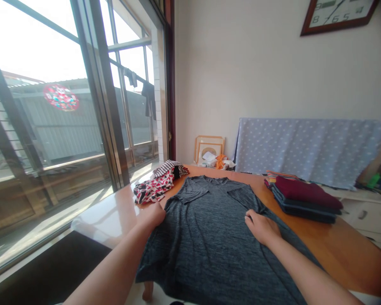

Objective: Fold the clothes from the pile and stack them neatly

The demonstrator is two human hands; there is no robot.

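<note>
A dark grey heathered T-shirt (209, 241) lies spread face up on the wooden table (333, 245), its sleeves folded in over the chest. My left hand (154, 215) is at the shirt's left edge, with its fingers partly hidden at the cloth. My right hand (262, 227) rests on the right side of the shirt, fingers slightly curled, with no fold of cloth visibly pinched. Beyond my left hand lies a crumpled red, white and black garment (154, 188), with a striped cloth (169, 168) on it.
A stack of folded clothes (305, 197) sits on the table's right side. A glossy white sill (108, 216) runs along the window on the left. At the back stand a polka-dot blue cloth (307, 150) and picture frames (209, 148).
</note>
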